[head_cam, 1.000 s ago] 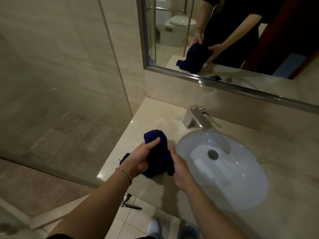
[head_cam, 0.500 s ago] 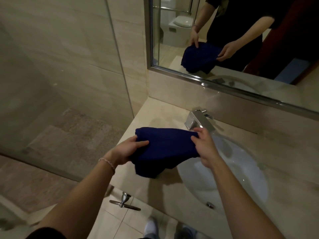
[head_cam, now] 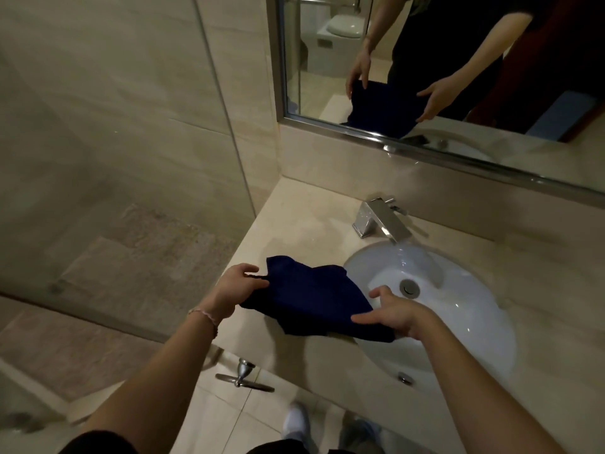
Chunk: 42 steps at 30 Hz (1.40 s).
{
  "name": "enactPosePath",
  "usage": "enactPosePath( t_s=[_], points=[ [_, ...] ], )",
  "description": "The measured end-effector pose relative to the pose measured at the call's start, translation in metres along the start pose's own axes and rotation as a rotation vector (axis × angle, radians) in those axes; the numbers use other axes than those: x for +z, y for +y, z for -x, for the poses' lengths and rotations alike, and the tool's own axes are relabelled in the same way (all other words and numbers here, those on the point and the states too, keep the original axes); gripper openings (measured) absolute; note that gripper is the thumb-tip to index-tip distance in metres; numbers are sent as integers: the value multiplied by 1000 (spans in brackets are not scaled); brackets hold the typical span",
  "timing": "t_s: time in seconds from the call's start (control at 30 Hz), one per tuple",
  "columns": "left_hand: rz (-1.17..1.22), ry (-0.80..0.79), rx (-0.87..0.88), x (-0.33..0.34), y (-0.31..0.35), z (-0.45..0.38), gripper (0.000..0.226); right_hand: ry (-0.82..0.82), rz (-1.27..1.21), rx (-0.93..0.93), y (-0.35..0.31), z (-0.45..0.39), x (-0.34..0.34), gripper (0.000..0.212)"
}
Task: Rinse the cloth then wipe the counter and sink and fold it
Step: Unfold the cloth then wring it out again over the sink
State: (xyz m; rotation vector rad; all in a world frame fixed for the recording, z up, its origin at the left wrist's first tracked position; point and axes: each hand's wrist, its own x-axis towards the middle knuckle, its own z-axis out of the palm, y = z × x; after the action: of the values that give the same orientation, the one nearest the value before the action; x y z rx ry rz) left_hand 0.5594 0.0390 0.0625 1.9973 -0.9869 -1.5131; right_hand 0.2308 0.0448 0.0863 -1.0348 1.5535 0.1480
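A dark blue cloth [head_cam: 311, 298] is spread low over the beige counter [head_cam: 304, 217], its right part hanging over the left rim of the white oval sink [head_cam: 458, 309]. My left hand [head_cam: 237, 286] pinches the cloth's left edge between thumb and fingers. My right hand [head_cam: 397, 314] holds the cloth's near right corner, fingers under it and thumb stretched across the top. The drain [head_cam: 409, 287] sits just right of that hand.
A chrome faucet [head_cam: 381, 221] stands behind the sink, below a wide mirror [head_cam: 425, 60]. A glass shower panel [head_cam: 114, 158] bounds the counter's left side, with a metal door handle [head_cam: 244, 376] below the counter edge. My shoes [head_cam: 296, 421] show on the tiled floor.
The cloth was bunched on the counter, then lifted and stretched between both hands; now it is lower and flatter, and my right hand has dropped to its near right corner.
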Motion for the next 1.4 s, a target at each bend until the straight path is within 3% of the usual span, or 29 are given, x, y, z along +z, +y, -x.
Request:
enactPosePath(
  t_s=[0.2,0.3,0.4,0.6,0.73,0.9,1.1,1.2,1.3,1.4],
  points=[
    [80,43,96,-7,2,4,33,40,-25,-75,11,1,-6,74],
    [101,76,193,-9,7,4,17,28,-130,-186,12,3,-10,84],
    [46,55,233,-15,9,6,26,62,-137,-294,6,9,-15,89],
    [-640,-108,286,-38,19,3,74,370,-197,-433,-4,17,-28,72],
    [-827,-71,370,-52,29,-1,66,414,-161,-487,-7,18,-32,53],
    [-745,13,469,-60,46,-3,29,462,-54,-503,-12,23,-41,24],
    [-530,191,610,-72,83,16,6,645,17,-701,-38,43,-57,12],
    [-484,233,623,-80,101,26,7,727,-6,-772,-53,55,-65,9],
    [-408,236,613,-82,107,32,20,766,-203,-845,-67,65,-67,15],
    [-42,208,599,-71,104,34,21,757,-342,-867,-77,70,-62,24]
  ],
)
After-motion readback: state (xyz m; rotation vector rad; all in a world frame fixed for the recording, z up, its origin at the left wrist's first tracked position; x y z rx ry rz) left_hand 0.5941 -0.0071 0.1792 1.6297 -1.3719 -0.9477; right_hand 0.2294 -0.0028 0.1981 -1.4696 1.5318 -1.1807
